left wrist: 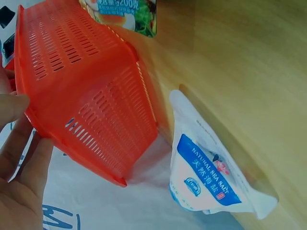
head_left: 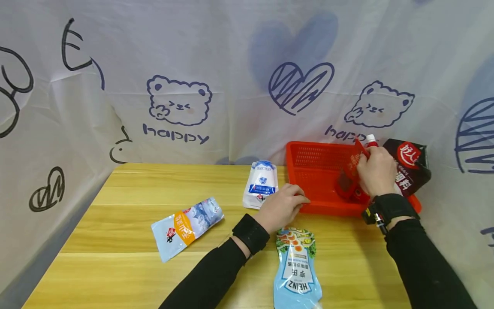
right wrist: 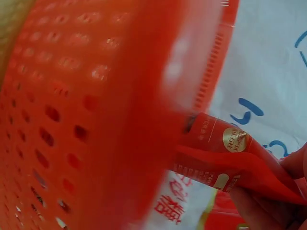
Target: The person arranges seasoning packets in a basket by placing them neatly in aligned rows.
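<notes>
My left hand (head_left: 281,207) pinches the rim of a red plastic basket (head_left: 328,209) at its near left corner. Thumb and fingers lie on either side of that rim in the left wrist view. Inside the basket's right half, my right hand (head_left: 376,171) holds a red pouch (head_left: 349,169) by its upper edge. The pouch (right wrist: 216,160) stands tilted, with its lower end down in the basket. Beside the right hand are a dark seasoning pack (head_left: 409,163) with a red logo and a white bottle cap (head_left: 371,138). A white sugar bag (right wrist: 175,196) shows below the pouch.
A white and blue sea salt pouch (head_left: 261,184) stands just left of the basket. Farther left lies a blue and orange pouch (head_left: 188,227). A light blue Heinz pouch (head_left: 297,270) lies in front of the basket. A printed cloth (head_left: 239,86) hangs behind the wooden table (head_left: 115,274).
</notes>
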A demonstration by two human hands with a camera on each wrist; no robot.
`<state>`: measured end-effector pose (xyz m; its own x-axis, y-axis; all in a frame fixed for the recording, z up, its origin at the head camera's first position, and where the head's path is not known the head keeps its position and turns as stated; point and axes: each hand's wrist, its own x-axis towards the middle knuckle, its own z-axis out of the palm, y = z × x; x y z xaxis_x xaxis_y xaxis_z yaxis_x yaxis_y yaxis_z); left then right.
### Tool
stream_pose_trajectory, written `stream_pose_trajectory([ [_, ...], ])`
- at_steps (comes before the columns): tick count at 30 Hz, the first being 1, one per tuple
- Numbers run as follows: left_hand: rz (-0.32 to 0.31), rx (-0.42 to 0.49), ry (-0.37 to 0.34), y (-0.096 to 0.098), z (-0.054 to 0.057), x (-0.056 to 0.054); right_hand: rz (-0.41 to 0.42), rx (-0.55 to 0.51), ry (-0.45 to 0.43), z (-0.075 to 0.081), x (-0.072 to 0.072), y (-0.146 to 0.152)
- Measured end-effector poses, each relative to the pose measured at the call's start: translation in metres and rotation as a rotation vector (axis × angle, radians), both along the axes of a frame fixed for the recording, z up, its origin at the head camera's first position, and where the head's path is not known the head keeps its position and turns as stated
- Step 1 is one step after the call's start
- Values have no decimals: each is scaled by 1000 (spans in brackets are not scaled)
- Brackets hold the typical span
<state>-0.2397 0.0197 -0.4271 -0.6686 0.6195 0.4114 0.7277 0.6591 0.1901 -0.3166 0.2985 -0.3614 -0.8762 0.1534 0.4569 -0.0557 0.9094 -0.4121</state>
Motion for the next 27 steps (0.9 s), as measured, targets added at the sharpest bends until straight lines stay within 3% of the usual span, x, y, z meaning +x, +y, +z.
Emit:
stream_pose_trajectory([
  [7, 2, -11, -14, 2, 4, 2, -10, 43, 30, -10, -5, 5],
  [12, 13, -7, -29, 1, 6, 3, -8, 18, -15, -9, -7, 3],
  [18, 3, -1, -55, 1, 6, 3, -16, 0, -31, -6, 2, -1],
  [22, 3, 3, -63, 1, 6, 3, 12, -15, 35, 0, 16, -8],
  [27, 4, 16, -60, 0, 6, 2, 104, -14, 201, 3, 37, -21],
])
